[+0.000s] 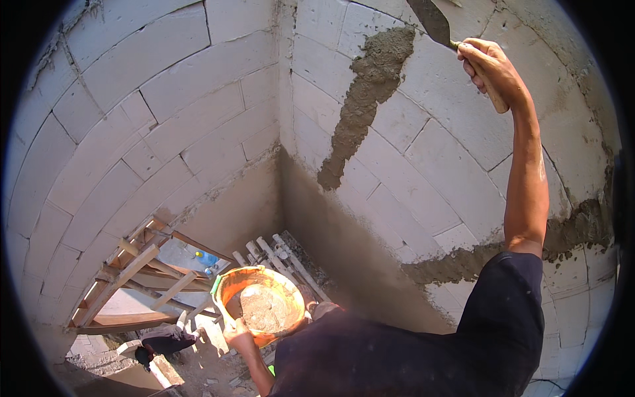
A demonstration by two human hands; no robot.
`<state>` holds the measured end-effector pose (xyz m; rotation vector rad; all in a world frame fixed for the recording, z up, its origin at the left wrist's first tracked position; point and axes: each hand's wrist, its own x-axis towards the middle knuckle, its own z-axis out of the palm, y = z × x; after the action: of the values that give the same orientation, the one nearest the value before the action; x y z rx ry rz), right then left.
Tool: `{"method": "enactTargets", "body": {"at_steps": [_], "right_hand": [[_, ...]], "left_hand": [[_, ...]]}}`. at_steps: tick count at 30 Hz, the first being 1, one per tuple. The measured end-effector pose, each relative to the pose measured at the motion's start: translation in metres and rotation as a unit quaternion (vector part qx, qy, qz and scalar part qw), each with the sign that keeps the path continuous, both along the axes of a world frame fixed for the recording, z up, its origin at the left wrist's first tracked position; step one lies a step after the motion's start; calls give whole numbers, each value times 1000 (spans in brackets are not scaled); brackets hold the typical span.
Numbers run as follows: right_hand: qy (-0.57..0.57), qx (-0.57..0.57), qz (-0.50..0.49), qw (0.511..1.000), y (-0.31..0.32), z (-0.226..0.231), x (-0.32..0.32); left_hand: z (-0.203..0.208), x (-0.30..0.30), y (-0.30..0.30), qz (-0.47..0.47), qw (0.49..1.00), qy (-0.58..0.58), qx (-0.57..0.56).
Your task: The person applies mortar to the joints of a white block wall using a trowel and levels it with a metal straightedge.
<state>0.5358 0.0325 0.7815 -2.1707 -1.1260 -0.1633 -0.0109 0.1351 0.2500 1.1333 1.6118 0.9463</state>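
Note:
Raised high at the upper right, my right hand (pixel 491 71) is closed around the wooden handle of a trowel (pixel 433 21). The trowel's metal blade points up and left, close to the pale block wall (pixel 423 155). A rough strip of wet mortar (pixel 364 99) runs down that wall, left of the blade. Low in front of my body, my left hand (pixel 239 336) grips the near left rim of an orange bucket (pixel 228 283). Grey mortar (pixel 264 309) lies inside the bucket.
Another block wall (pixel 165 99) meets this one at a corner. A mortar band (pixel 463 264) crosses the right wall lower down. Wooden planks (pixel 135 281) stand at an opening on the left, near blue bottles (pixel 206 258). Several poles (pixel 281 258) lie beyond the bucket. A dark shape (pixel 165 341) is far below.

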Motion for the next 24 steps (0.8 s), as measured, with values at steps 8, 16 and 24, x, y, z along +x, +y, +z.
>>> {"method": "enactTargets", "body": {"at_steps": [8,16,24], "right_hand": [[-138,-322,267,898,26,-243,-151],[-112,-361,440,815,27,-441,-270],[83,-534,371,755,51,-419,-257]], "left_hand": [[24,7,17,-75,997,21,10],[104,42,36,-167,983,36,65],[113,80,53,-160,985,34,54]]}}
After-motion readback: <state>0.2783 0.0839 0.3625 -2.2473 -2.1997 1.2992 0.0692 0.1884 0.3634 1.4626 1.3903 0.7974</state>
